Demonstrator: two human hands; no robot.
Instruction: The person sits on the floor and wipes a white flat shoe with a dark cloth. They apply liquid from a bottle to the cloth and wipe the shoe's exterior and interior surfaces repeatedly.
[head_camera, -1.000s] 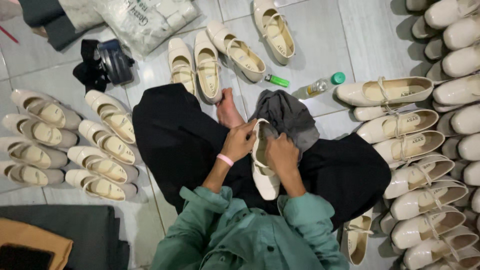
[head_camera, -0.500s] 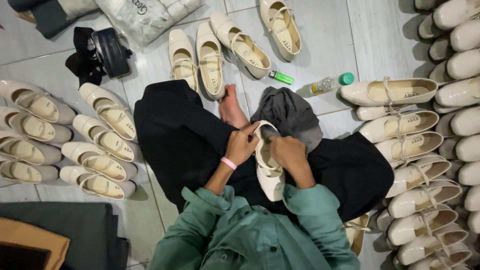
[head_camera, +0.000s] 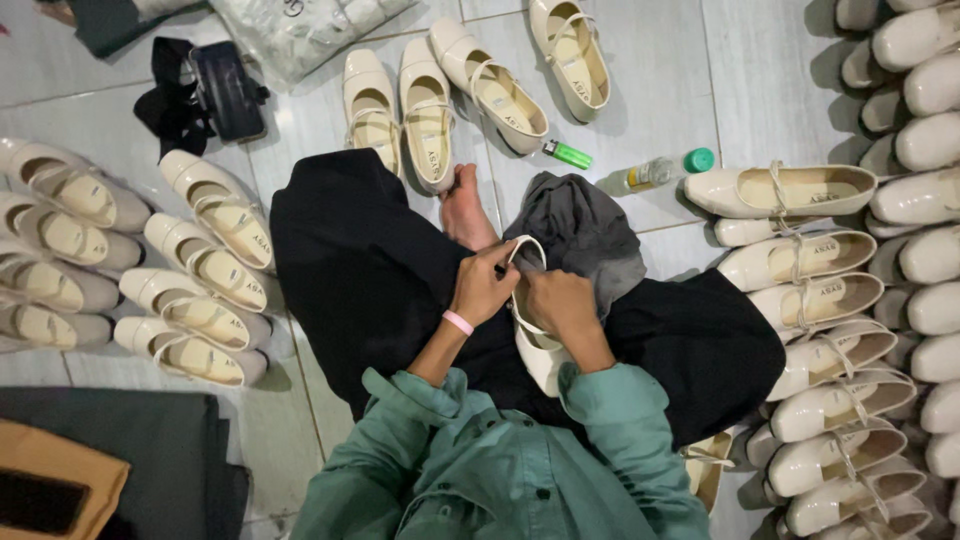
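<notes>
A cream strap shoe (head_camera: 541, 352) rests on my lap, toe toward me. My left hand (head_camera: 484, 286) grips its heel rim and strap on the left side. My right hand (head_camera: 558, 303) clasps the same shoe from the right, fingers curled over its opening. A pink band circles my left wrist. A grey cloth (head_camera: 587, 233) lies on my black trousers just beyond the hands. My bare foot (head_camera: 464, 210) shows beside it.
Rows of cream shoes lie on the tiled floor at left (head_camera: 205, 262), ahead (head_camera: 428, 112) and stacked at right (head_camera: 823, 268). A green lighter (head_camera: 567, 153), a small green-capped bottle (head_camera: 661, 171), a black pouch (head_camera: 223, 90) and a plastic bag (head_camera: 300, 30) lie ahead.
The shoe has shifted slightly in my lap and both hands have closed in around its heel end; the view has drifted a little.
</notes>
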